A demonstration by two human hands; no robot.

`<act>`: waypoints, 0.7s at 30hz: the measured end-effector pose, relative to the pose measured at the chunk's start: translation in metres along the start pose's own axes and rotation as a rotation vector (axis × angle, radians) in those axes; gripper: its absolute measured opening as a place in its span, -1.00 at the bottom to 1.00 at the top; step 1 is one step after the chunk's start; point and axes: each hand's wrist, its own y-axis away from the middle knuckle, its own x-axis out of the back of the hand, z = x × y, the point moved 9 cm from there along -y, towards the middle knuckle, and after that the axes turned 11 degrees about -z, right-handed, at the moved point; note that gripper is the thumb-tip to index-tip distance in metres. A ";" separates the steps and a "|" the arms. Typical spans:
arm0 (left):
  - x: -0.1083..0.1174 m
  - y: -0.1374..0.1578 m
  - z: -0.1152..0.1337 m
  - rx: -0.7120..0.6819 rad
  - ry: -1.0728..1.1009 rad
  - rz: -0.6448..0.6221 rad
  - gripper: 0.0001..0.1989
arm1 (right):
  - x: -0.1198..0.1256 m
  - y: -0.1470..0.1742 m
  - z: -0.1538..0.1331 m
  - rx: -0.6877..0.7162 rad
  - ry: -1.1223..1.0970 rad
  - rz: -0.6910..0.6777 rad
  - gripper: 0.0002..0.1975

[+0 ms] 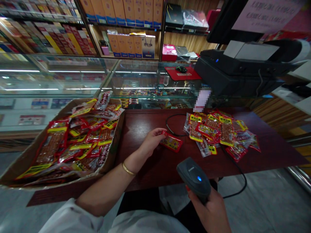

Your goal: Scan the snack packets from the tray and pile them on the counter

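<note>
My left hand [153, 139] pinches one end of a red snack packet [172, 142], which lies low over the dark wooden counter. My right hand [211, 208] is wrapped round the handle of a black barcode scanner [194, 178]. A blue light glows on top of the scanner, and its head points toward the packet. To the right of the packet lies a loose pile of snack packets [212, 127], red and yellow with clear windows. On the left stands a cardboard box [116, 147] filled with similar packets.
The wooden counter [136, 123] backs onto a glass display case [97, 76]. A black cable [244, 181] hangs off the counter's front edge. Cash register equipment [233, 71] stands at the back right, beside a red mouse pad [170, 72]. Boxed goods [131, 13] line the shelves behind.
</note>
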 end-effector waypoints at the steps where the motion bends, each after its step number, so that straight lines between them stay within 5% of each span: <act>1: -0.001 0.001 0.001 -0.005 -0.017 -0.018 -0.76 | 0.000 0.001 -0.001 -0.011 -0.013 0.011 -0.73; 12: -0.015 0.007 -0.014 0.078 0.202 -0.040 -0.59 | 0.000 0.004 0.005 -0.093 -0.010 0.045 -0.63; 21: -0.018 0.006 -0.016 0.120 0.226 -0.054 -0.81 | 0.006 0.004 0.013 -0.130 0.014 0.099 -0.50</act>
